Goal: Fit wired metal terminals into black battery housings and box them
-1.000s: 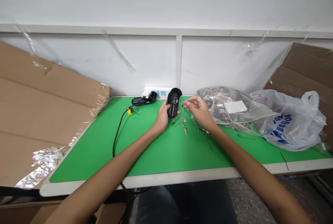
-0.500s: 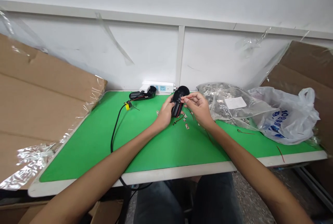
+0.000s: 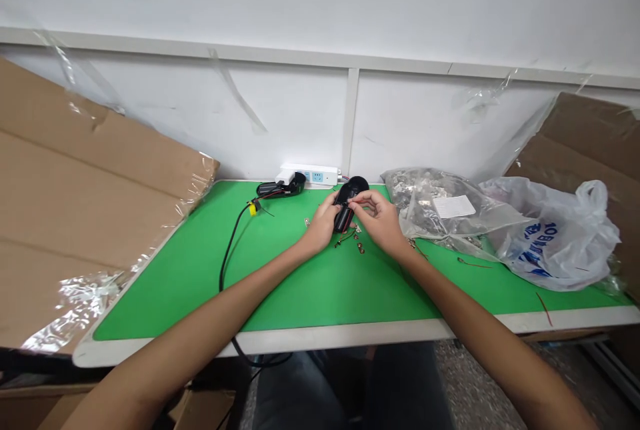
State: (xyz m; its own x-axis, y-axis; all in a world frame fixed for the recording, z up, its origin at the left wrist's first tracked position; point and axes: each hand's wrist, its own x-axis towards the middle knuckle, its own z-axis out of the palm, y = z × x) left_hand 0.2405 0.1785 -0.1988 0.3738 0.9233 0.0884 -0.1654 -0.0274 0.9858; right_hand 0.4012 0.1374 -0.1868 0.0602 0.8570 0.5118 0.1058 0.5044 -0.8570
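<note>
A black plastic housing point(image 3: 357, 186) is held tilted above the green mat, its wide round end pointing away. My left hand point(image 3: 324, 222) is closed around its left side, thumb on top. Over the housing's middle, my right hand point(image 3: 376, 215) pinches with thumb and index finger; what lies between those fingertips is too small to make out. A red wire runs along the inside of the housing. Small metal pieces point(image 3: 361, 249) and a thin dark wire point(image 3: 344, 239) lie on the mat just below.
Behind stand a second black housing point(image 3: 299, 183) and a white power strip point(image 3: 324, 175). A black cable point(image 3: 228, 250) with a yellow tag crosses the left. Plastic bags point(image 3: 425, 197) lie right; cardboard point(image 3: 100, 183) leans left.
The camera view has shifted, so the scene sits slightly lower and further right. My right fingers have drawn closer together over the housing, which my left hand still holds.
</note>
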